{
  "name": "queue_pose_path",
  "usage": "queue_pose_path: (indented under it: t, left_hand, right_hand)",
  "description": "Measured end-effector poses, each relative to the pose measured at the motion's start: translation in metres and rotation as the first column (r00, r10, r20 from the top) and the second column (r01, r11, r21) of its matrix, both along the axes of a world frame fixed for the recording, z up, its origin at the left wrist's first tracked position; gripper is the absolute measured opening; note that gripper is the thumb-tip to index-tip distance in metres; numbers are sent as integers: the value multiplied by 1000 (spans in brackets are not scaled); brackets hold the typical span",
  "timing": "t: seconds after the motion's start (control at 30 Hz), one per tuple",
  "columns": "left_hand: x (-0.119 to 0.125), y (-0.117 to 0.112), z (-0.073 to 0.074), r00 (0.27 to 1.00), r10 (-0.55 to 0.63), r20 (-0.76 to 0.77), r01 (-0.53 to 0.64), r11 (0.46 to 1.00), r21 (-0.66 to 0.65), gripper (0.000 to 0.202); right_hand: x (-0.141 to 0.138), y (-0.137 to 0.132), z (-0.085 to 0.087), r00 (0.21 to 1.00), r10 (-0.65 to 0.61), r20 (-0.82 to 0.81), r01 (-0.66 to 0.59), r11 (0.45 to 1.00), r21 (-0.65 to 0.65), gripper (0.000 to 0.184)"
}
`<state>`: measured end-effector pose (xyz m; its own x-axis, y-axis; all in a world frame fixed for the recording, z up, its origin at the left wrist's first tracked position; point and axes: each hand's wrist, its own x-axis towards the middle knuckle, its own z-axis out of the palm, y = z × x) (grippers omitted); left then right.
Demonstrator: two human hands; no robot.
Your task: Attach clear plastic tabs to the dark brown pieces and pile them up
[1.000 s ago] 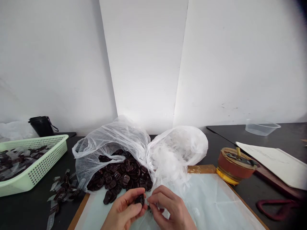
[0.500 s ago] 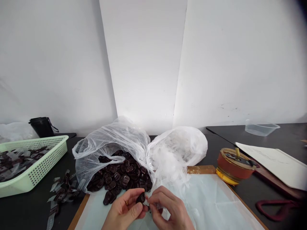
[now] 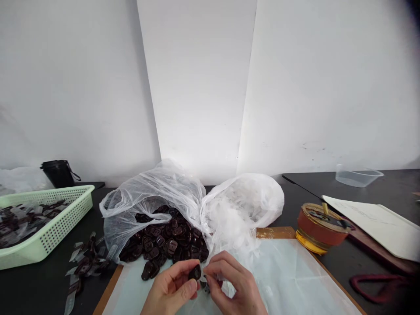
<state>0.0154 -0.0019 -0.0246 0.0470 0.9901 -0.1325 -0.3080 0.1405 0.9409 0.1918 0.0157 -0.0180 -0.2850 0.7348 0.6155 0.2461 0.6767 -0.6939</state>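
Note:
My left hand (image 3: pixel 172 292) pinches a small dark brown plastic piece (image 3: pixel 195 272) between thumb and fingers at the bottom centre. My right hand (image 3: pixel 234 286) is curled against it from the right, its fingertips pinched on a bit of clear film beside the piece. Just behind my hands an open clear plastic bag (image 3: pixel 154 197) holds a heap of the same dark pieces (image 3: pixel 167 243). A second bag (image 3: pixel 244 203) beside it is filled with small clear sleeves. Both hands hover over a pale sheet on a wooden board (image 3: pixel 278 231).
A green basket (image 3: pixel 55 227) with wrapped dark pieces sits at the left, with loose wrapped pieces (image 3: pixel 87 262) beside it. A black cup (image 3: pixel 58 171) stands behind. To the right are a round brown tin (image 3: pixel 320 227), white papers (image 3: pixel 377 221), a clear tub (image 3: pixel 357 175) and dark red scissors (image 3: pixel 377 284).
My hands have barely shifted; the dark piece has turned slightly between my fingers and my right fingertips have closed in a little nearer to it.

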Motion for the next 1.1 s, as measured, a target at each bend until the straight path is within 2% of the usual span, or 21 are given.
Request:
queue_pose_path:
  t: [0.27, 0.43, 0.57, 0.73, 0.9, 1.1]
  left_hand:
    - [3, -1, 0, 1000, 24, -3, -24, 1000, 6, 47]
    - [4, -1, 0, 1000, 28, 4, -29, 999, 22, 47]
    - [3, -1, -1, 999, 25, 20, -26, 999, 21, 44]
    - [1, 0, -3, 1000, 22, 12, -23, 1000, 16, 44]
    - [0, 0, -4, 1000, 2, -20, -2, 1000, 15, 47]
    - [-1, 1, -5, 999, -41, -19, 42, 999, 29, 48]
  right_hand:
    - [-1, 1, -6, 1000, 4, -29, -3, 999, 41, 17]
    - [1, 0, -3, 999, 16, 39, -17, 999, 34, 18]
    - [0, -2, -2, 1000, 15, 22, -16, 998, 54, 17]
    - [-1, -4, -2, 1000, 15, 22, -15, 1000, 10, 17]
    - [-1, -4, -1, 999, -42, -5, 42, 999, -19, 15]
    - [-1, 0, -10, 999, 9, -36, -8, 999, 40, 18]
